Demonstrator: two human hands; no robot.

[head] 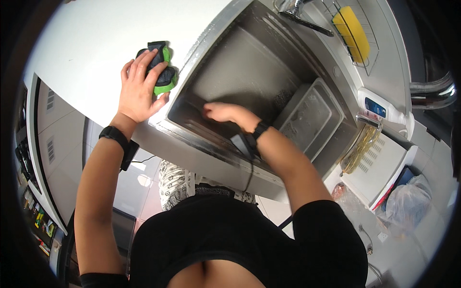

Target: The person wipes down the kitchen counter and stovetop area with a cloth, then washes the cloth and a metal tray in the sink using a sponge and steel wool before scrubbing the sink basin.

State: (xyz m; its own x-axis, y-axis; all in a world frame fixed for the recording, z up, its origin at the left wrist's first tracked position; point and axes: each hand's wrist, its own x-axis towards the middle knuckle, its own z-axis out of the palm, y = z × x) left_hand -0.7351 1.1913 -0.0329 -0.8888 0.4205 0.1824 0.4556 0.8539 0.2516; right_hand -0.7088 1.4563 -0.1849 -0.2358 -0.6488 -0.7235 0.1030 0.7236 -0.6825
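My left hand (pixel 140 84) lies on a black and green cloth (pixel 164 77) on the white countertop, just left of the sink, its fingers spread over the fabric. Inside the near left corner of the stainless steel sink (pixel 248 54) is my right hand (pixel 219 111), slightly blurred, with its fingers curled; whether they hold anything is hidden. A rectangular metal tray (pixel 306 115) leans in the right part of the basin. Each wrist wears a black band with a small device.
A faucet (pixel 293 10) stands at the sink's far edge. Behind it, a wire rack (pixel 367 68) holds a yellow sponge (pixel 351 34). A white bottle (pixel 380 104) lies to the right, near a white perforated box (pixel 381 162) and a plastic bag (pixel 410 199).
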